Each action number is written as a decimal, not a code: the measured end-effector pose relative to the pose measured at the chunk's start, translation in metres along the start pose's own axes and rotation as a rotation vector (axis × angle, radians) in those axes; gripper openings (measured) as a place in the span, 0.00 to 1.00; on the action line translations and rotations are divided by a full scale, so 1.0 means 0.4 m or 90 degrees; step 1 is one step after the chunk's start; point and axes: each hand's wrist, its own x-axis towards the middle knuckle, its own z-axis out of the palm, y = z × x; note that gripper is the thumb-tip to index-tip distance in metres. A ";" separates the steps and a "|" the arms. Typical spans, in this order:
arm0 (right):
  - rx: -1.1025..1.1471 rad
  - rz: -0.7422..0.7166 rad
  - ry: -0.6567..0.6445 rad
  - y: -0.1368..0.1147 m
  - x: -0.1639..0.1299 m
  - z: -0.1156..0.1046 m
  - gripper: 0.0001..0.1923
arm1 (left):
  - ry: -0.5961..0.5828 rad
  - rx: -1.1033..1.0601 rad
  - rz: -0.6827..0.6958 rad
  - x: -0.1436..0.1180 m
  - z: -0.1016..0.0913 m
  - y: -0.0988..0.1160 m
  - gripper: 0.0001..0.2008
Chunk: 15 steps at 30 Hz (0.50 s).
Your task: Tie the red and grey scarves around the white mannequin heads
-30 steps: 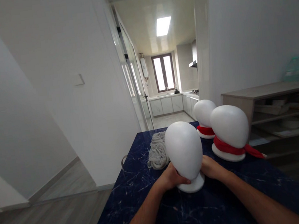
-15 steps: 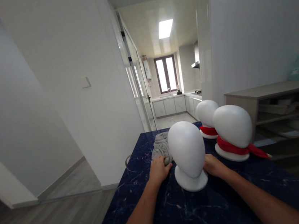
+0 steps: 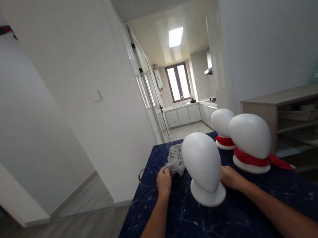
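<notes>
- Blue marbled tabletop (image 3: 186, 227) in front of us, kitchen doorway beyond, shelf unit (image 3: 297, 93) at right.
- Nearest white head form (image 3: 201, 160): upright on the tabletop, between our hands, bare; same spot as before.
- Left hand (image 3: 163, 182): was at that form's neck a second ago, then over the cloth; now off to the left, fingers closed on the near-left edge of the gray cloth (image 3: 176, 161).
- Gray cloth: on the tabletop, left of the form and partly behind it; crumpled, near edge now drawn toward our left hand.
- Right hand (image 3: 230, 177): still by the form's neck, right side; fingertips hidden, can't tell if gripping.
- Two other head forms, right and behind, unchanged, red cloth (image 3: 250, 158) around each neck.
</notes>
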 end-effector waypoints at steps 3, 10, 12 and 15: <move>-0.044 -0.019 -0.068 0.000 0.002 -0.003 0.13 | 0.040 -0.125 -0.015 0.009 -0.012 0.016 0.19; -0.168 -0.003 -0.059 -0.028 -0.008 -0.007 0.15 | -0.003 -0.547 -0.021 -0.011 -0.076 0.099 0.18; -0.164 0.005 -0.049 -0.037 -0.010 -0.004 0.15 | -0.029 -0.581 -0.020 -0.022 -0.116 0.131 0.17; -0.125 0.017 -0.023 -0.054 -0.015 -0.004 0.15 | -0.069 -0.587 -0.052 -0.035 -0.192 0.198 0.16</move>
